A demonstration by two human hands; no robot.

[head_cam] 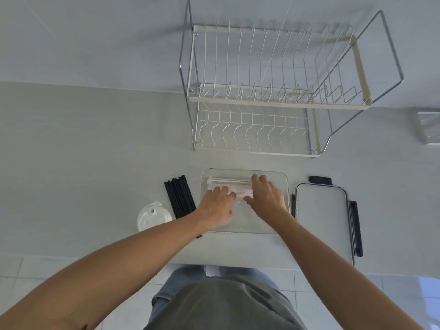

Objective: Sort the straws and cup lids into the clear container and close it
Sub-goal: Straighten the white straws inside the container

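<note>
A clear container (283, 184) sits on the counter in front of me. White straws (228, 181) and pale wrapped straws (240, 189) lie along its far side. Both hands reach into it. My left hand (217, 206) rests its fingertips on the wrapped straws, and my right hand (265, 196) lies over their right end with fingers fairly straight. A bundle of black straws (179, 196) lies left of the container. White cup lids (152, 216) are stacked further left. The container's lid (323, 217), with dark latches, lies flat to the right.
A two-tier wire dish rack (273, 91) stands behind the container. A small clear object (428, 127) sits at the far right edge. The counter's front edge runs just below the container, with tiled floor beyond.
</note>
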